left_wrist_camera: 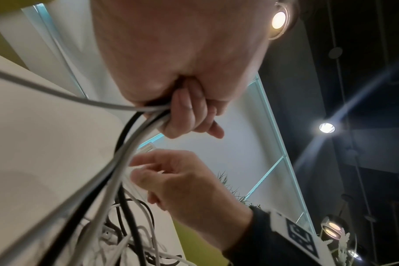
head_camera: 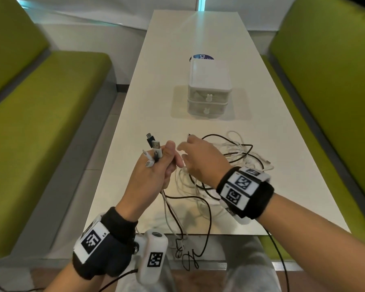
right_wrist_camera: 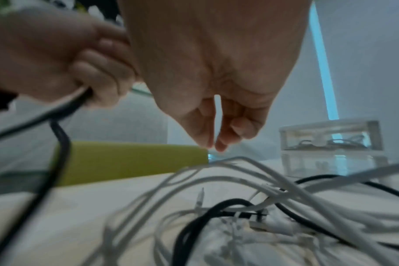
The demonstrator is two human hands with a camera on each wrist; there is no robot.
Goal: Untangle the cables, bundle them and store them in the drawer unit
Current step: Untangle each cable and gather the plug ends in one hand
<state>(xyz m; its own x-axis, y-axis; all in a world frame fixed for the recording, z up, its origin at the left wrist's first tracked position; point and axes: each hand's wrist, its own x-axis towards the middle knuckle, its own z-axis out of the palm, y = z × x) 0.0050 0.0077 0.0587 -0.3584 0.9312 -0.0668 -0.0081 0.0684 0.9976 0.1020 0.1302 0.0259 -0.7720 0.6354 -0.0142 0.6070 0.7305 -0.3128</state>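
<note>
My left hand (head_camera: pixel 162 163) is raised above the white table (head_camera: pixel 177 49) and grips several black and white cable ends, whose plugs (head_camera: pixel 154 147) stick up out of the fist. In the left wrist view the gripped cables (left_wrist_camera: pixel 130 136) run down from the curled fingers (left_wrist_camera: pixel 189 111). Loose on the table to the right lies the tangle of black and white cables (head_camera: pixel 236 157) (right_wrist_camera: pixel 239 207). My right hand (head_camera: pixel 198 157) hovers over it, its fingers (right_wrist_camera: pixel 214 129) hanging loosely and holding nothing. The clear two-drawer unit (head_camera: pixel 209 89) (right_wrist_camera: pixel 330 144) stands further back, both drawers closed.
Green benches (head_camera: pixel 40 123) (head_camera: pixel 335 91) flank the table on both sides. A round blue sticker (head_camera: pixel 202 56) lies behind the drawer unit. Some cable loops (head_camera: pixel 183 245) hang over the table's near edge above my lap.
</note>
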